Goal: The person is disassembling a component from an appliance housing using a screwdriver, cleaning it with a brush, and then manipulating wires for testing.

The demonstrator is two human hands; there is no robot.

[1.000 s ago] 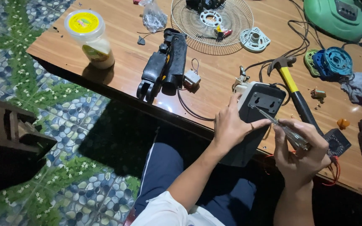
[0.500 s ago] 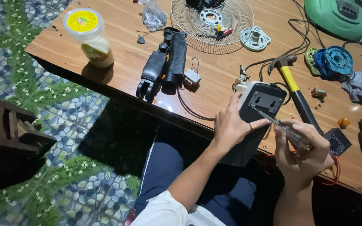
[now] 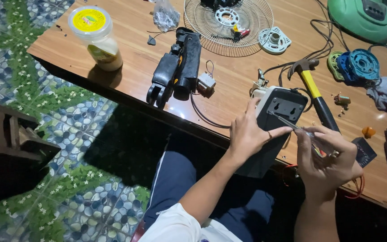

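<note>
Overhanging the near edge of the table (image 3: pixel 126 85), a grey-and-black housing (image 3: pixel 274 130) is clasped by the left hand (image 3: pixel 249 134). Right hand (image 3: pixel 328 159) grips a screwdriver (image 3: pixel 298 130), tip touching the housing's back plate. Hammer (image 3: pixel 312 92) lies just beside; open floor lies left.

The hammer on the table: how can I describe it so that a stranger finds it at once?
Start at the wooden table, then the dark box that the left hand steadies at its near edge. The hammer lies just right of that box, the only tool there with a yellow and black handle.
</note>
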